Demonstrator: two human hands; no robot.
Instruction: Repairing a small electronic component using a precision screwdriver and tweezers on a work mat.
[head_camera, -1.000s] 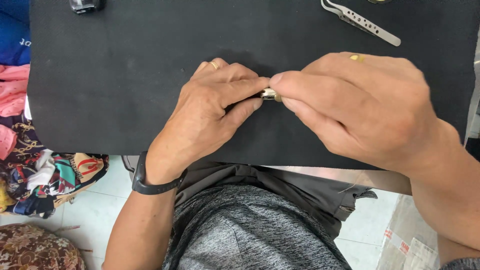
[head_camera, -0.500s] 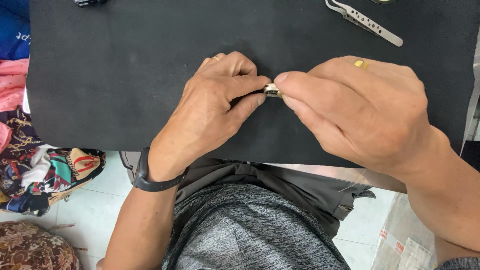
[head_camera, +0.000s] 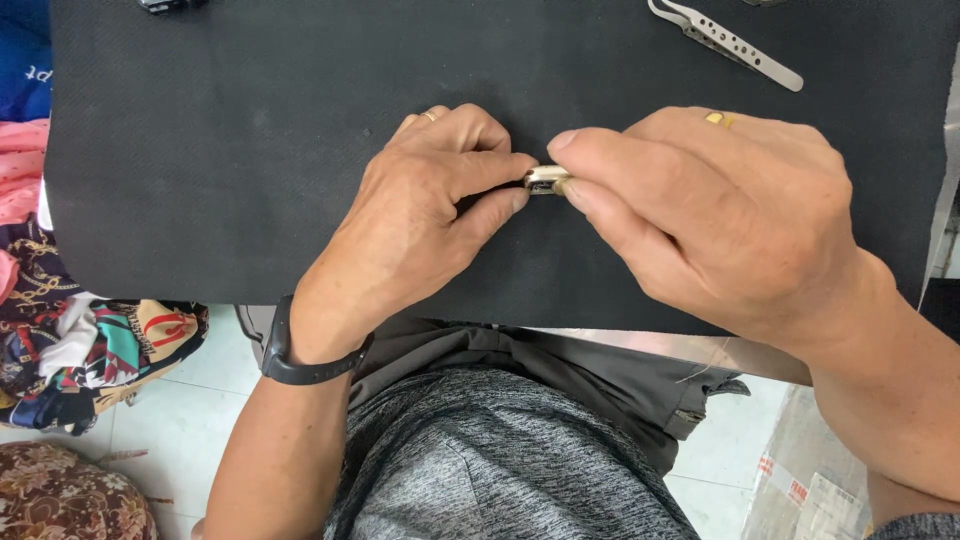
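Both hands meet over a black mat (head_camera: 250, 150) on the table. A small silver metal part (head_camera: 546, 179) is pinched between them. My left hand (head_camera: 420, 220) grips its left end with thumb and forefinger; a ring sits on one finger and a black band on the wrist. My right hand (head_camera: 710, 215) grips the right end from the other side and wears a gold ring. Most of the part is hidden by the fingertips.
Silver tweezers (head_camera: 725, 42) lie on the mat at the far right. A dark object (head_camera: 165, 5) shows at the top left edge. Colourful fabric (head_camera: 70, 340) is piled left of the table. A cardboard box (head_camera: 830, 490) stands on the floor at lower right.
Both hands with the small part have stayed together and hardly moved; the view shifted slightly.
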